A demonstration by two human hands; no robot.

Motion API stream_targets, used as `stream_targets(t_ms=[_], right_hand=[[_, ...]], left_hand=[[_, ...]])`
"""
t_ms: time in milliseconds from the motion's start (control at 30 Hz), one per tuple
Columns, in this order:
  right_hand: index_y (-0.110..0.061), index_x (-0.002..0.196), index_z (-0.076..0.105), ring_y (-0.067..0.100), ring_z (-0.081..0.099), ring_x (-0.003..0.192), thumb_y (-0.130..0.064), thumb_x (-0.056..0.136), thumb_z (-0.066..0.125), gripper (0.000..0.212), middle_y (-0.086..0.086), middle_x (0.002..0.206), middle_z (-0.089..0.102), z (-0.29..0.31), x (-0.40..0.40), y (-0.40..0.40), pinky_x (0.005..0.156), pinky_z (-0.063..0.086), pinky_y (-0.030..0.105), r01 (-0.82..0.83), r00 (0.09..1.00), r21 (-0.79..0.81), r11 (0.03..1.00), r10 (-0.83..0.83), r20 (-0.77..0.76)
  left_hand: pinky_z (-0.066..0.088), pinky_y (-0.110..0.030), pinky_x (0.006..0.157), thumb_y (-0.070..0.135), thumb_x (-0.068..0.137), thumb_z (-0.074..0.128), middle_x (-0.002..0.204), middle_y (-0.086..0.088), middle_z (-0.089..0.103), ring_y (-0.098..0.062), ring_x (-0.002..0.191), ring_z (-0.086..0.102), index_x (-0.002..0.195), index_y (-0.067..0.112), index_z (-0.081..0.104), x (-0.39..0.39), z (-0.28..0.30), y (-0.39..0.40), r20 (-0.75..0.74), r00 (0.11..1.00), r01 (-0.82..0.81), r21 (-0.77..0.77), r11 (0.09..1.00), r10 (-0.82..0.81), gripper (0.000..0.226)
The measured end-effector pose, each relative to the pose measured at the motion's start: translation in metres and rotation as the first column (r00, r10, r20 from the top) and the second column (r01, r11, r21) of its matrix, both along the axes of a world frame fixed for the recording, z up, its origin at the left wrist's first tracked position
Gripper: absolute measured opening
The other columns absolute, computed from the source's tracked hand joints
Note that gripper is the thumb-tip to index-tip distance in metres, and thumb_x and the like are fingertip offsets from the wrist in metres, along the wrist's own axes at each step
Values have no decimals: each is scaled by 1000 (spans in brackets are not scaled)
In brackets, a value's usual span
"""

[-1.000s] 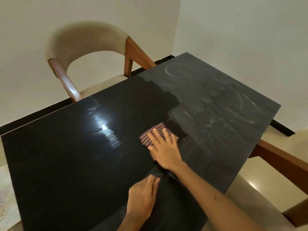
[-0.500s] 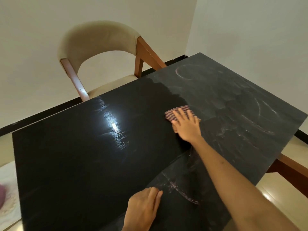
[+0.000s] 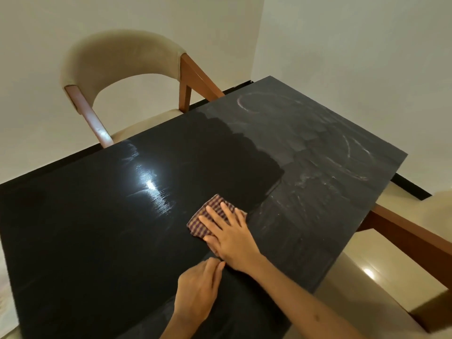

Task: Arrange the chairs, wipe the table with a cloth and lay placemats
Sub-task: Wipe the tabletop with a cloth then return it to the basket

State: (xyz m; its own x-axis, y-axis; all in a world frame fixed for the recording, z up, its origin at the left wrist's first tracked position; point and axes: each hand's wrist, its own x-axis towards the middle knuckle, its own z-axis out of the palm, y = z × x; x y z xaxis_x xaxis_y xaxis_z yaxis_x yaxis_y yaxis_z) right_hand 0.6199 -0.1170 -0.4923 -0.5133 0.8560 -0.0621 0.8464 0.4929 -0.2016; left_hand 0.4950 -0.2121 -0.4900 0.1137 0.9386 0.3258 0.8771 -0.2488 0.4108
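A black table point(image 3: 85, 228) fills the view; its left part is glossy and dark, its right part is dull with pale smears. My right hand point(image 3: 230, 236) lies flat with straight, spread fingers on a folded checked cloth point(image 3: 208, 217) near the table's middle, pressing it down. My left hand point(image 3: 198, 289) rests on the tabletop just in front of it, fingers together, touching the right wrist. A beige padded chair point(image 3: 122, 59) with wooden legs stands at the far side of the table.
A wooden arm of a second chair point(image 3: 411, 238) juts out at the right edge of the table. Cream walls meet in a corner behind. Shiny beige floor point(image 3: 367, 272) lies to the right.
My right hand has drawn the cloth back toward me, from further out on the table to close in front of my left hand. The left hand stays planted.
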Motion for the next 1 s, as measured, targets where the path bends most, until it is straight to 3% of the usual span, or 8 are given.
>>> stream_targets(t_ms=[167, 333, 400, 567, 667, 833, 933, 1000], right_hand=[[-38, 148, 28, 24, 13, 147, -52, 97, 19, 53, -9, 158, 23, 1, 15, 8, 117, 10, 48, 29, 999, 13, 999, -30, 20], [-37, 150, 22, 25, 9, 148, -59, 89, 6, 67, -9, 160, 18, 11, 77, 66, 117, 8, 47, 323, 945, 4, 946, -323, 56], [-36, 151, 18, 23, 3, 149, -56, 98, 16, 57, -10, 161, 12, 10, 110, 82, 118, 5, 47, 442, 895, -23, 897, -438, 86], [-34, 153, 7, 24, -5, 149, -48, 103, 18, 53, -8, 162, 1, 8, 137, 89, 119, 0, 46, 544, 834, -70, 836, -530, 154], [-36, 153, 5, 23, -8, 148, -48, 102, 17, 53, -10, 162, -1, 14, 125, 77, 119, -1, 47, 494, 864, -90, 864, -477, 163], [-35, 152, 13, 25, 2, 149, -56, 93, 5, 64, -9, 161, 10, 18, 78, 1, 117, 4, 47, 231, 962, -42, 972, -221, 162], [-35, 150, 22, 27, 13, 147, -51, 98, 18, 55, -7, 159, 21, 8, 57, -42, 116, 11, 49, 88, 986, 7, 996, -88, 144], [-37, 150, 21, 23, 10, 148, -50, 100, 22, 51, -9, 159, 19, 3, 58, -54, 116, 6, 45, 28, 989, 19, 999, -31, 147]], left_hand=[[37, -18, 42, 42, 102, 21, 53, 12, 49, -4, 42, 44, 70, 26, 55, 0, 2, -4, -55, 998, 42, 16, 999, -41, 50], [31, -20, 39, 41, 103, 22, 48, 11, 42, -8, 38, 38, 66, 24, 50, -1, 0, -4, -58, 997, 47, 37, 998, -45, 50], [27, -18, 40, 39, 103, 22, 48, 11, 41, -8, 38, 37, 66, 24, 49, -2, 0, -2, -69, 996, 54, 35, 998, -52, 49], [25, -17, 41, 36, 102, 24, 49, 12, 41, -7, 38, 36, 67, 23, 51, -1, 0, -1, -61, 995, 78, 27, 997, -76, 46], [29, -19, 39, 32, 97, 36, 49, 11, 41, -7, 38, 36, 69, 22, 51, -1, -1, 0, -43, 995, 92, 26, 995, -91, 34], [26, -20, 41, 29, 94, 40, 50, 8, 46, -7, 38, 40, 79, 22, 47, -3, 0, -1, -9, 996, 86, 41, 995, -85, 18], [25, -20, 42, 29, 93, 38, 52, 7, 48, -7, 39, 44, 83, 23, 41, -2, 0, -2, 0, 998, 57, 27, 998, -57, 12], [22, -17, 44, 28, 93, 38, 53, 8, 49, -5, 40, 43, 85, 23, 41, -2, 0, -3, -3, 998, 59, 15, 998, -59, 10]])
